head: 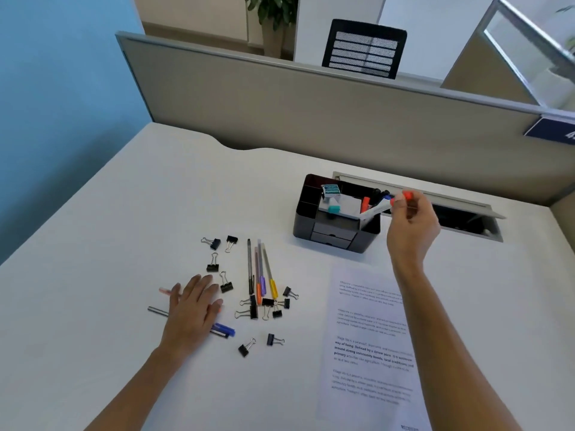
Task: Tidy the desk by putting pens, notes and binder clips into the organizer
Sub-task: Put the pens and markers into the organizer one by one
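A black organizer (303, 209) stands at the back of the white desk, with pens in its right compartment and a notepad on top. My right hand (410, 225) is beside its right end, shut on an orange-capped marker (381, 208) whose tip angles down into the pen compartment. My left hand (193, 309) lies flat on the desk over several pens, including a blue-capped pen (224, 328) and a pink one (165, 290). Several pens (259, 272) lie side by side in the middle. Black binder clips (213, 267) are scattered around them.
A printed paper sheet (370, 346) lies on the right of the desk under my right forearm. A cable tray with an open lid (466, 219) runs behind the organizer. A grey partition (280, 104) borders the desk's far side.
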